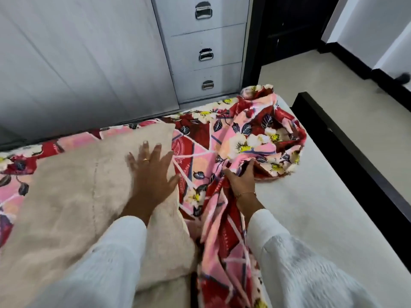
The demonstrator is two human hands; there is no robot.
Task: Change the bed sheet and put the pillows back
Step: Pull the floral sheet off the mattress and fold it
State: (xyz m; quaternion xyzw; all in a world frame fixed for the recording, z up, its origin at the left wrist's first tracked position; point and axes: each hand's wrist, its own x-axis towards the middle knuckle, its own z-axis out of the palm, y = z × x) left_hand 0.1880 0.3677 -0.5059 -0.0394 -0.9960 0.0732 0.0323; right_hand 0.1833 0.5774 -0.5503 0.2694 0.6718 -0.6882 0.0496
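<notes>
My left hand (153, 172) presses flat on the pillow (73, 192) while my right hand (241, 178) grips the floral sheet (255, 138), which may snag underneath.

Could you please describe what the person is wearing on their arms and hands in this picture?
Both arms are covered by long white sleeves of a softly textured fabric that end at the wrists. The left hand has a thin gold-coloured ring on one finger. The right hand has a slim gold-coloured bracelet at the wrist. No gloves or watch show.
</notes>
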